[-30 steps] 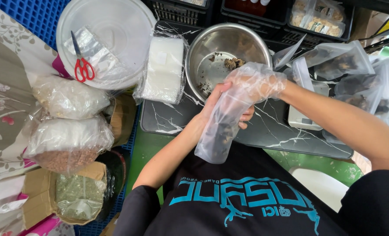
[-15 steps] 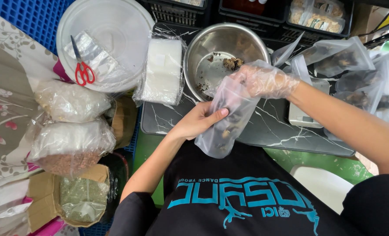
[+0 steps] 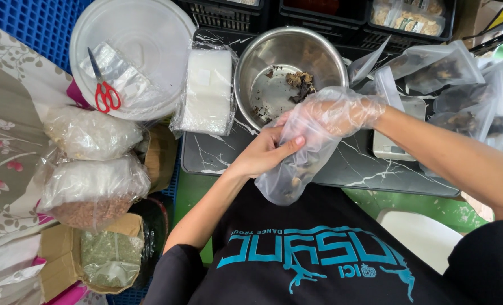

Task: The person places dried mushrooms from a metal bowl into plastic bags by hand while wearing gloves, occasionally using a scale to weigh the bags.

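The bare left hand (image 3: 263, 152) holds a clear plastic pouch (image 3: 296, 169) by its upper edge, its grip closed on the film with the thumb across the front. The right hand (image 3: 333, 113), covered by a thin transparent disposable glove, meets the mouth of the same pouch, fingers closed on the film there. The pouch hangs over the near edge of the dark marble-patterned bench (image 3: 342, 164), in front of the person's black shirt, with dark dried pieces settled at its bottom. Just behind the hands stands a round stainless-steel bowl (image 3: 263, 62) holding a few dark scraps. Left of the bowl lies a stack of clear flat bags (image 3: 206, 90). Further left, red-handled scissors (image 3: 105, 93) rest on a round translucent plastic lid (image 3: 150, 34).
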